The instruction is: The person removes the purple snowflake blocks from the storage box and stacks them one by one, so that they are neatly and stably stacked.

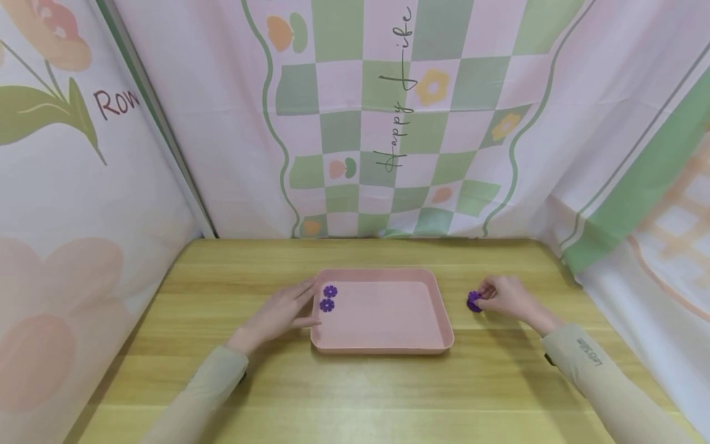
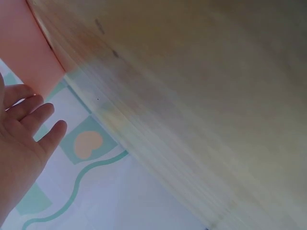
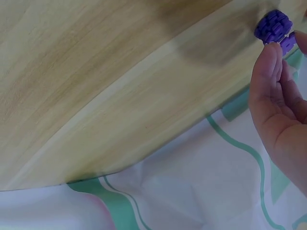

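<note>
At the left wall of a pink tray (image 1: 383, 353), my left hand (image 1: 280, 311) rests with its fingers loosely extended and its thumb near the rim. Two purple flower-shaped discs (image 1: 327, 305) lie flat inside the tray, at its left end. To the right of the tray, my right hand (image 1: 507, 297) pinches a purple flower-shaped disc (image 3: 288, 44) between thumb and fingertips. Right beside that disc, a small stack of similar purple discs (image 3: 273, 26) stands on the table. In the left wrist view the left hand (image 2: 26, 129) shows spread, slightly bent fingers next to the tray's pink wall.
The wooden table (image 1: 377, 401) extends around the tray on all sides. A printed curtain (image 1: 388, 123) hangs along the table's back edge, with more cloth at the left (image 1: 83, 216) and right sides.
</note>
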The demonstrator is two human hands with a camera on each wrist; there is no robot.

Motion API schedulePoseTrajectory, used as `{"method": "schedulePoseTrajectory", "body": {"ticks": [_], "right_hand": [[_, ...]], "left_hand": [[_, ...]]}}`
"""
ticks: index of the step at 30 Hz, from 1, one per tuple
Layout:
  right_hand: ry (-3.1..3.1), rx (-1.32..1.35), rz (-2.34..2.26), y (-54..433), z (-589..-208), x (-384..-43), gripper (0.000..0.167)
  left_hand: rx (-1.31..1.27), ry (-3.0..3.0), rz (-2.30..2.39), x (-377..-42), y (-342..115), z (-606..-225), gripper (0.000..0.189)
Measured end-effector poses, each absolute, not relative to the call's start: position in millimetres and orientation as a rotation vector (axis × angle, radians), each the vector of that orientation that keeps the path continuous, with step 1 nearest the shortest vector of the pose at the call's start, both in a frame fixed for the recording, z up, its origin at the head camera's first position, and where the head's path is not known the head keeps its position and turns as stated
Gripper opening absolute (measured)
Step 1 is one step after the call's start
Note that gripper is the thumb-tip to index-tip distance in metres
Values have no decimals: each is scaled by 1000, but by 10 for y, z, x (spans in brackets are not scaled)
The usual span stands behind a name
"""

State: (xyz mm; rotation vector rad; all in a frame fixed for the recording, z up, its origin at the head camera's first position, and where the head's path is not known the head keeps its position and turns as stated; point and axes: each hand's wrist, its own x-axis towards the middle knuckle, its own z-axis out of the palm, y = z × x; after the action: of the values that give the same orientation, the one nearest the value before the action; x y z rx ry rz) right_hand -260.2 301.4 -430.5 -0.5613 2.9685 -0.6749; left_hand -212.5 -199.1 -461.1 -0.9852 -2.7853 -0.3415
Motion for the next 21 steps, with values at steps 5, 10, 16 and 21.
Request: {"method": "schedulePoseTrajectory", "body": {"ticks": [5, 10, 16, 21], "right_hand": [[2964, -564, -661, 3012, -4317, -2601, 22], [2959, -552, -650, 3003, -4314, -2595, 22], [2949, -542, -637, 3004, -4326, -2581, 23], [2949, -535, -629, 3008, -4332, -2575, 22]], "left_hand": [[-991, -2787, -342, -2127, -1994, -4608, 83], [-994, -2784, -342, -2137, -1995, -4616, 84], [-993, -2778, -334, -2137, -1992, -4617, 84], [-993, -2778, -332, -2128, -1990, -4609, 84]]}}
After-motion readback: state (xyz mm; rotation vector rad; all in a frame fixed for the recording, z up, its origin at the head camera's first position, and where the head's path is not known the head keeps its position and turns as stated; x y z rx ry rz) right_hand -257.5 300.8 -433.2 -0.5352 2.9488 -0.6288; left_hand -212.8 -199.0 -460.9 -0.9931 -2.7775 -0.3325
